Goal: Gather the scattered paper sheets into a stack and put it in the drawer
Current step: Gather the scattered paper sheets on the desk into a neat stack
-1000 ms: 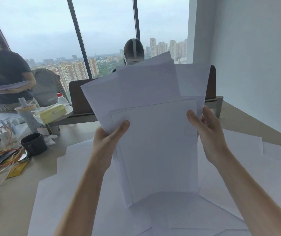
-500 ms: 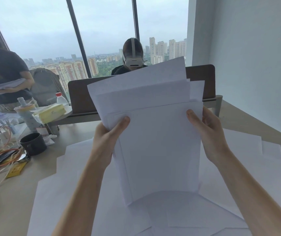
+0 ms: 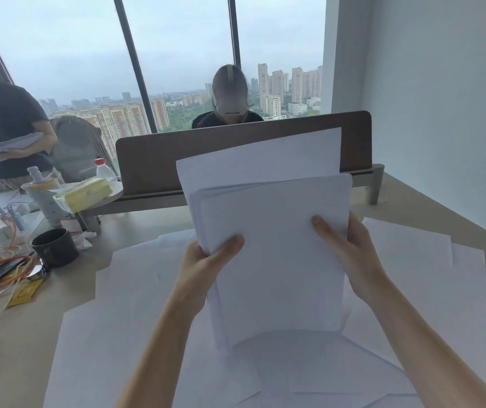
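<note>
**Paper bundle held upright between both hands above the desk**

A bundle of white paper sheets is held upright, its lower edge resting on or just above the loose white sheets spread over the beige desk top; contact at that edge cannot be confirmed. The left hand is clamped on the bundle's left edge, thumb laid across the front face and fingers hidden behind. The right hand is closed on the right edge in the same manner, thumb on the front, remaining fingers wrapped around the back. The sheets are not squared: one sheet at the rear stands higher than the rest and is skewed, its top edge rising toward the right-hand grip.

Below and to either side of the grip, further loose sheets are seen overlapping at varied angles. No drawer is identified in the view.

Beyond the bundle, a brown desk divider panel is mounted across the desk. Left of the left-hand grip, a black round cup is noted, with orange and white cables beside it and a yellow tissue pack farther back. A seated person wearing a headset is visible behind the divider. A standing person in a dark shirt, holding papers, is recorded at far left.
</note>
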